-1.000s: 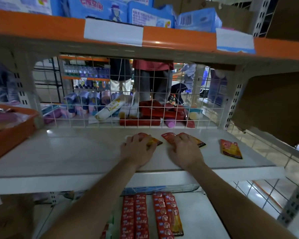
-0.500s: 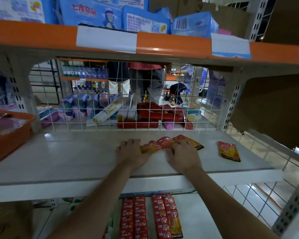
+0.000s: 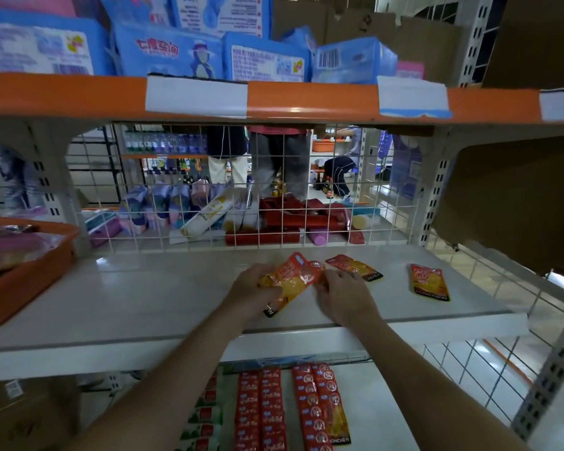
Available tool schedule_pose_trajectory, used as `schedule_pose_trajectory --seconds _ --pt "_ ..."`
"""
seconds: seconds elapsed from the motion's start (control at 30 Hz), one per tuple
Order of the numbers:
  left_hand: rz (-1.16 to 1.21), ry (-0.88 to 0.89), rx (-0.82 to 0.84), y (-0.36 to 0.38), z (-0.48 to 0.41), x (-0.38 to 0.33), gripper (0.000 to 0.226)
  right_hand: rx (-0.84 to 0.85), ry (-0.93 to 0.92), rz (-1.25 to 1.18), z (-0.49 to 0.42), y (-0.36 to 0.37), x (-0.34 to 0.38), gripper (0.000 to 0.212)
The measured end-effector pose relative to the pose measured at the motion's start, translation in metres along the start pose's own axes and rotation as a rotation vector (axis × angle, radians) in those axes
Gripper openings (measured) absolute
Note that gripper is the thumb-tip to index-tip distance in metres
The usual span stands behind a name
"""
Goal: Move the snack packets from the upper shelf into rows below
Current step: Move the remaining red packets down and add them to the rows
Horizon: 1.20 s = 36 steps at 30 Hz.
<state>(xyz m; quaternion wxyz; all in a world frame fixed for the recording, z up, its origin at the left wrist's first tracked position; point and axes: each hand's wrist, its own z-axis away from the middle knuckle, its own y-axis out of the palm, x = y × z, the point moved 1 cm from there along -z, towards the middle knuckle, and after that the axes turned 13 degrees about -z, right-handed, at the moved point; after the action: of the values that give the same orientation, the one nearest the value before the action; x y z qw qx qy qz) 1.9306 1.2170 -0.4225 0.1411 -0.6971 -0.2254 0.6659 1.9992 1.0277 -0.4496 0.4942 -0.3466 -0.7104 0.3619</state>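
On the white upper shelf (image 3: 150, 301) my left hand (image 3: 249, 289) grips a small bunch of red-and-orange snack packets (image 3: 290, 279), lifted slightly off the surface. My right hand (image 3: 344, 296) pinches the right edge of that same bunch. Another packet (image 3: 355, 266) lies flat just beyond my right hand. A single packet (image 3: 428, 281) lies apart at the right of the shelf. On the lower shelf (image 3: 378, 415), rows of red packets (image 3: 290, 408) run front to back, partly hidden by my forearms.
An orange tray (image 3: 23, 278) holding wrapped goods stands at the shelf's left end. A white wire grid (image 3: 258, 206) closes the back, with boxes and bottles behind it. Blue packages (image 3: 176, 53) sit on the orange-edged shelf above. Green packets (image 3: 205, 415) lie left of the red rows.
Both hands lay flat on separate packets earlier. They have since slid the packets together and now lift them as one bunch between the hands.
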Motion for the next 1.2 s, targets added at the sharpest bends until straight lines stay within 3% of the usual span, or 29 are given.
schedule_pose_trajectory --seconds 0.07,0.23,0.47,0.6,0.9,1.07,1.2 --pt "0.164 0.008 0.024 0.002 0.009 0.000 0.040 -0.030 -0.002 -0.013 0.001 -0.003 0.002 0.066" --pt "0.252 0.046 0.011 0.001 0.016 0.006 0.028 -0.069 0.014 -0.026 0.011 -0.015 0.013 0.039" --pt "0.338 0.081 0.047 0.000 0.012 0.008 0.046 0.074 0.155 -0.183 -0.003 -0.024 0.018 0.070" --pt "0.321 0.074 0.045 0.000 0.011 0.009 0.041 0.187 0.162 -0.313 -0.002 -0.039 0.028 0.047" --pt "0.317 0.071 0.040 -0.003 0.015 0.006 0.035 0.079 0.249 -0.993 0.026 -0.056 0.027 0.032" --pt "0.286 0.112 0.051 -0.003 0.023 -0.002 0.036 0.076 0.156 -1.124 0.049 -0.068 0.012 0.035" --pt "0.288 0.138 0.066 0.000 0.036 -0.009 0.037 0.018 0.102 -1.087 0.066 -0.080 0.003 0.035"
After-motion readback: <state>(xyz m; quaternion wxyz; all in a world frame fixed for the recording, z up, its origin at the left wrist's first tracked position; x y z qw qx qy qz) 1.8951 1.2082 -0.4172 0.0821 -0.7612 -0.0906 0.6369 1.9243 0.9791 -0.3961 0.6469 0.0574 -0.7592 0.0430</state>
